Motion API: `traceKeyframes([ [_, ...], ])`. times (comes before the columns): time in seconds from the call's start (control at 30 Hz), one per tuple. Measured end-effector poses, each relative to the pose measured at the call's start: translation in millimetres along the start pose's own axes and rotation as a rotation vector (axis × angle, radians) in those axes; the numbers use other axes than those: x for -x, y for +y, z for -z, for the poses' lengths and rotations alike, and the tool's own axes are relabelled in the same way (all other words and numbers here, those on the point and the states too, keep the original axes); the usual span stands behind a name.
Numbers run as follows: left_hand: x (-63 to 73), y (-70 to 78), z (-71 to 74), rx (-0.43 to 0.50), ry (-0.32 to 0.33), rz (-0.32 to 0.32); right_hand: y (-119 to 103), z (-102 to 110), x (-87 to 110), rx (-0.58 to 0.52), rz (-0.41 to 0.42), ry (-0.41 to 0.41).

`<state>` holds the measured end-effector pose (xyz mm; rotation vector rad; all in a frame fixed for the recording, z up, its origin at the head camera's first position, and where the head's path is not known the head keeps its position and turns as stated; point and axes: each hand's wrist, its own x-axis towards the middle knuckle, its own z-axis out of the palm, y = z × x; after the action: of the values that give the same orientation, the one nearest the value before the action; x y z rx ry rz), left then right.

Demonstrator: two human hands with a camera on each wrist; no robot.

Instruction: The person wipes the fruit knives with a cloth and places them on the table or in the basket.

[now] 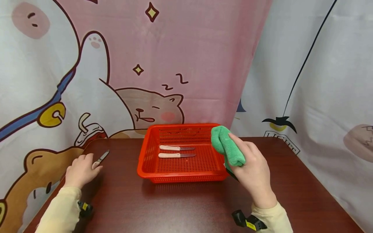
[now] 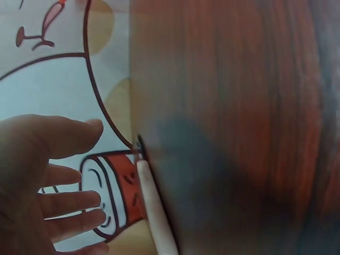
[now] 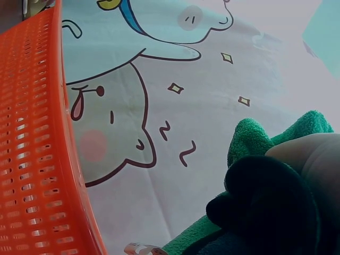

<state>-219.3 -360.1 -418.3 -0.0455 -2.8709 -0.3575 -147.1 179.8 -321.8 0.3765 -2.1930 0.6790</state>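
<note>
At the left of the table lies a knife [image 1: 100,160] with a pale handle and a short blade. My left hand [image 1: 82,171] hovers over its handle end. In the left wrist view the fingers of this left hand [image 2: 69,202] are spread loosely, apart from the knife handle [image 2: 156,210]. My right hand [image 1: 253,166] grips a bunched green cloth [image 1: 225,144] above the right side of the red basket [image 1: 183,179]. The right wrist view has the same cloth [image 3: 249,141] between thumb and fingers, with much of the hand in dark shade.
Inside the red basket lie two knives, an upper knife [image 1: 172,148] and a lower knife [image 1: 170,155], side by side with pale handles to the left. The brown table [image 1: 180,207] ends at a printed curtain [image 1: 186,48] behind it.
</note>
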Motion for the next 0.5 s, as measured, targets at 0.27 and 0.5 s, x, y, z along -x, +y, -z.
traceKeyframes([
  [0.27,-8.2,-11.4,-3.1,-0.011,-0.153,0.033,0,1,1.2,-0.003,-0.021,-0.015],
  [0.5,-13.6,-15.5,-4.9,-0.019,-0.228,0.071,0,1,0.4,-0.002,-0.015,-0.014],
])
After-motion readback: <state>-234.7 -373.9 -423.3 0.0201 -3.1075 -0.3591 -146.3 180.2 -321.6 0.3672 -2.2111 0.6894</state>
